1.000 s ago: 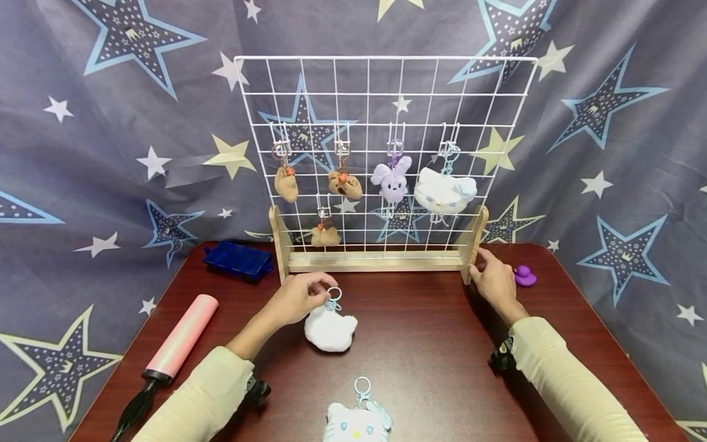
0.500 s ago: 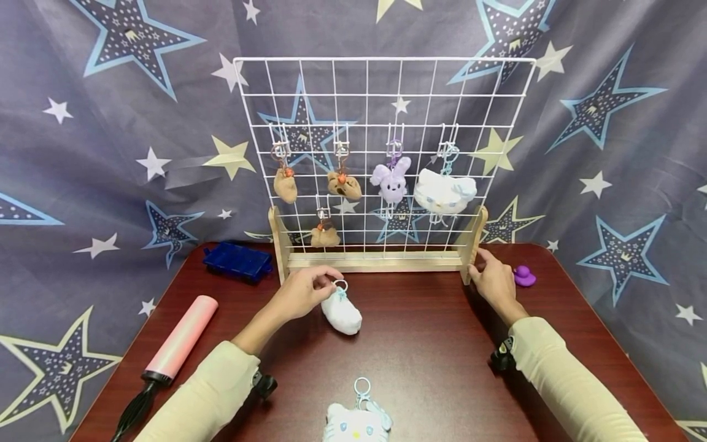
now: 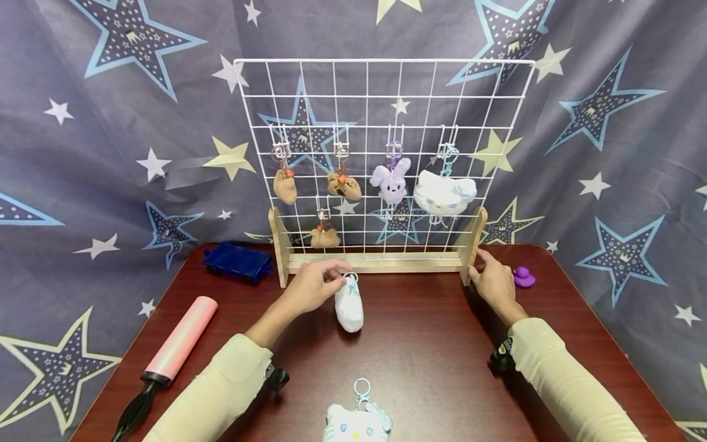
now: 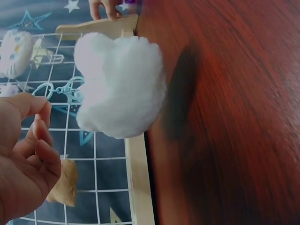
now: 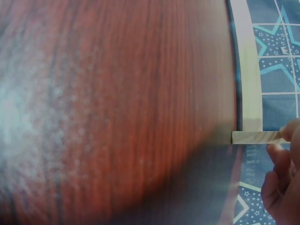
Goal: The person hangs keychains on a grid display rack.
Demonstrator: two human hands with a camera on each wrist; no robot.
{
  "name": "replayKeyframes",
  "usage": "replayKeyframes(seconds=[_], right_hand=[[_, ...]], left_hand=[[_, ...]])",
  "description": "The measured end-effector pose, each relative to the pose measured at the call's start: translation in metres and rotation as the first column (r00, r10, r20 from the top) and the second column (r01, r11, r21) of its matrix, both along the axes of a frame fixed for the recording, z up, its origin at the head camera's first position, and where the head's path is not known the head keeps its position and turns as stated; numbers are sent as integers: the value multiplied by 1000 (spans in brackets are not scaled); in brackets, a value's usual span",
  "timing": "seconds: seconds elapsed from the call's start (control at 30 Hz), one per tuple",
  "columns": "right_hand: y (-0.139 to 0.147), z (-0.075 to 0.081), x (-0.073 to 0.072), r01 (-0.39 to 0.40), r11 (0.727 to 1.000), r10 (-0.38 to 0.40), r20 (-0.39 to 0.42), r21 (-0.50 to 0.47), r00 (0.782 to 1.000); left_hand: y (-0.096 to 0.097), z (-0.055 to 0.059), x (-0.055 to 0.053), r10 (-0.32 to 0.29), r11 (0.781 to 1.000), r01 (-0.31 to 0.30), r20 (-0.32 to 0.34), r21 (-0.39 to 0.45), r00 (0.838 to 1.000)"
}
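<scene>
My left hand point(image 3: 313, 283) pinches the light blue ring of a white plush keychain point(image 3: 349, 309) between thumb and index finger. The plush hangs just over the table, turned nearly edge-on in the head view; the left wrist view shows its fluffy white plush body point(image 4: 124, 86) without a face. At the display rack's right end, my right hand point(image 3: 493, 281) grips the wooden side foot point(image 3: 473, 248), thumb on one side and fingers on the other. Another white cat-face plush keychain point(image 3: 356, 425) lies at the table's near edge, its ring pointing toward the rack.
On the white wire grid rack point(image 3: 385, 96) hang brown plush keychains point(image 3: 342, 185), a purple bunny keychain point(image 3: 391, 183) and a white cat keychain point(image 3: 444, 193). A blue case point(image 3: 239, 261) and a pink hand pump point(image 3: 182, 339) lie left; a purple duck point(image 3: 523, 277) sits right.
My left hand has carried the white plush keychain rightward and closer to the rack, and the plush has swung from broadside to nearly edge-on. The right hand stays on the side foot.
</scene>
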State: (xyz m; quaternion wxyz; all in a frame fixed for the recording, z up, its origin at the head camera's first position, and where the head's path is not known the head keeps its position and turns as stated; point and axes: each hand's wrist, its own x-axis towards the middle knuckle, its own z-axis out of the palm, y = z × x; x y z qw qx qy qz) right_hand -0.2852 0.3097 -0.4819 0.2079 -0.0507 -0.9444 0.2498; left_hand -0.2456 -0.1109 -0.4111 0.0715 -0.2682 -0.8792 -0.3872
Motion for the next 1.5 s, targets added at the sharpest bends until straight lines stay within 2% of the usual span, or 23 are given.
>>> replayKeyframes(seconds=[0.53,1.13,1.5], right_hand=[[1,0,0,-7,1000,7,-9,0,1000],[1,1,-2,-13,1000,13,-15,3,1000],[1,0,-2,-16,1000,16,-12,0,1000]], left_hand=[[28,14,-16,17,1000,-17,-37,11,999],[60,33,-36,38,996,-33,-60,82,997],[73,43,-51,102,989,-90,-107,114,989]])
